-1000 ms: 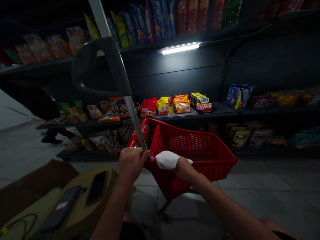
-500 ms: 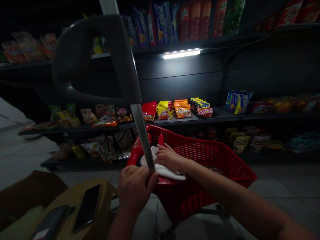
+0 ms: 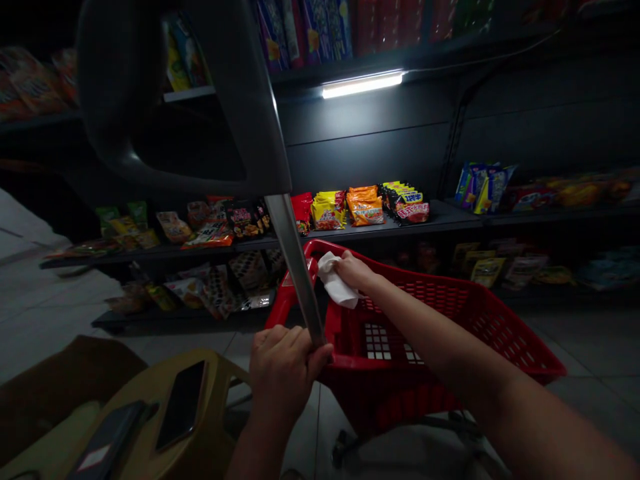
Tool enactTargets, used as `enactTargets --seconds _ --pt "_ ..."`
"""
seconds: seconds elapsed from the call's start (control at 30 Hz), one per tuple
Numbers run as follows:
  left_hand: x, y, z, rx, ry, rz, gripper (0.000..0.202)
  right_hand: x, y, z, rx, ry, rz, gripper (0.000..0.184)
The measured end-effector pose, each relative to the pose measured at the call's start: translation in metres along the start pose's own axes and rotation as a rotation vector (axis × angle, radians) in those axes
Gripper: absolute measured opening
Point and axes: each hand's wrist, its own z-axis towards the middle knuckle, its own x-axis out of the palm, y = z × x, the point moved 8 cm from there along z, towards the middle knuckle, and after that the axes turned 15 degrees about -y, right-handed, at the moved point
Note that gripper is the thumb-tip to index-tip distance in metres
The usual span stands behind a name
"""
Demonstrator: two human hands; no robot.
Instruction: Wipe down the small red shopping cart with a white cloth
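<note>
A red plastic shopping cart (image 3: 500,343) with perforated basket walls stands in front of me. My left hand (image 3: 285,357) is wrapped round the near end of its red handle, thumb against the foot of a metal pole (image 3: 295,267). The pole rises towards me and ends in a dark grey loop grip (image 3: 250,113), close to the camera. My right hand (image 3: 354,272) reaches across the basket and pinches a crumpled white cloth (image 3: 340,290) by the basket's far handle-side corner. I cannot tell whether the cloth touches the rim.
Dark store shelves (image 3: 440,223) hold several snack packets (image 3: 327,210) under a lit tube lamp (image 3: 363,85). At lower left, a phone (image 3: 181,405) and a dark flat device (image 3: 107,440) lie on a tan stool (image 3: 210,373). Beside it is a brown cardboard box (image 3: 95,367).
My right hand has moved the cloth away from the near rim to the far handle-side corner, bunching it up. My left hand keeps its hold. The cart appears slightly larger and the view has shifted.
</note>
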Motion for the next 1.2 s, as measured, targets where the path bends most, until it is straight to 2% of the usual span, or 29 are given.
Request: enactTargets --seconds 0.1,0.23,0.33,0.37,0.43,0.53,0.6,0.67,0.73,0.77,0.83,0.93,1.0,1.07,1.2 --pt "0.000 -0.010 -0.001 0.008 0.014 0.001 0.047 -0.012 0.012 -0.034 -0.002 0.085 -0.036 0.024" --pt "0.003 -0.019 -0.001 0.029 0.056 0.003 0.048 -0.042 0.046 -0.081 -0.079 0.143 -0.053 0.026" --pt "0.005 -0.022 0.001 0.050 0.068 0.045 0.050 -0.071 0.075 -0.113 -0.220 0.210 0.118 0.022" --pt "0.006 -0.021 0.002 0.049 0.070 0.063 0.051 -0.085 0.080 -0.121 -0.229 0.196 0.199 0.021" --pt "0.008 -0.020 0.003 0.039 0.080 0.093 0.051 -0.120 0.081 -0.133 -0.142 0.034 0.277 0.027" --pt "0.012 -0.017 0.003 0.024 0.092 0.120 0.047 -0.173 0.081 -0.167 0.021 -0.389 0.194 0.035" --pt "0.014 -0.016 0.003 0.017 0.103 0.119 0.043 -0.183 0.102 -0.198 -0.074 -0.556 0.171 0.034" --pt "0.016 -0.017 0.002 0.026 0.111 0.114 0.041 -0.162 0.129 -0.225 -0.276 -0.549 0.174 0.032" --pt "0.017 -0.018 0.003 0.031 0.086 0.125 0.042 -0.118 0.139 -0.245 -0.399 -0.424 0.140 0.033" --pt "0.017 -0.018 0.003 0.033 0.068 0.131 0.043 -0.093 0.135 -0.253 -0.411 -0.351 0.116 0.032" --pt "0.018 -0.016 0.003 0.029 0.048 0.138 0.046 -0.048 0.114 -0.271 -0.343 -0.240 0.081 0.028" --pt "0.025 -0.013 0.004 0.029 0.064 0.124 0.051 -0.004 0.077 -0.306 -0.195 -0.148 0.068 0.018" --pt "0.029 -0.012 0.006 0.025 0.072 0.113 0.052 0.008 0.062 -0.322 -0.111 -0.128 0.086 0.016" --pt "0.032 -0.013 0.007 0.021 0.068 0.114 0.053 0.007 0.061 -0.324 -0.045 -0.132 0.130 0.018" --pt "0.031 -0.021 0.007 0.028 0.039 0.129 0.055 -0.024 0.077 -0.290 0.053 -0.291 0.166 0.026"
